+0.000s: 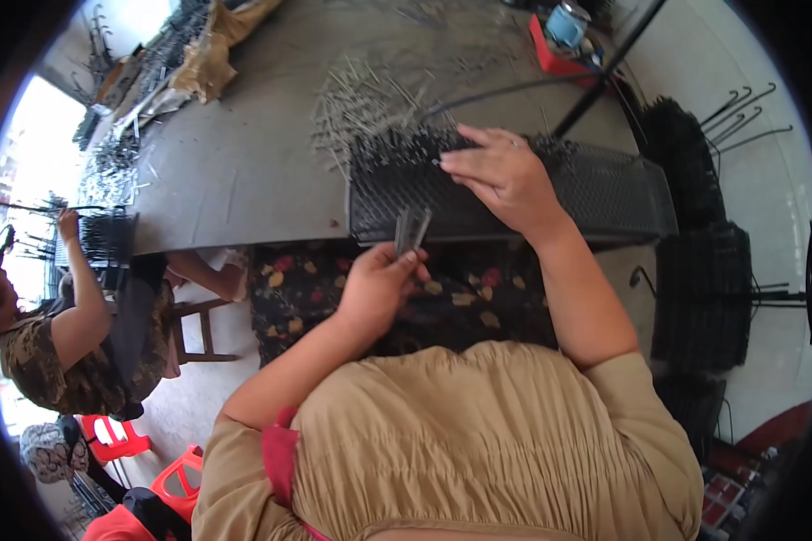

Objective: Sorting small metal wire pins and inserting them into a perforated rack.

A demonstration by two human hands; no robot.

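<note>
My left hand [379, 284] is closed around a small bunch of thin metal rods [410, 230], which stick up past the fingers near the table's front edge. My right hand [505, 176] is over a black perforated rack [604, 194], its fingers stretched out toward the left. Its fingertips are at a row of small dark metal pieces [392, 149] along the rack's far side; whether they touch them I cannot tell. Behind the rack lies a loose heap of thin metal rods [361, 99].
The grey table [244, 171] carries brown paper [212, 54] at far left and a red tray [550, 54] with a blue cup [568, 24] at far right. A black bar [609, 68] slants beyond the rack. Another person [81, 325] works at left. Black bundles [699, 298] hang at right.
</note>
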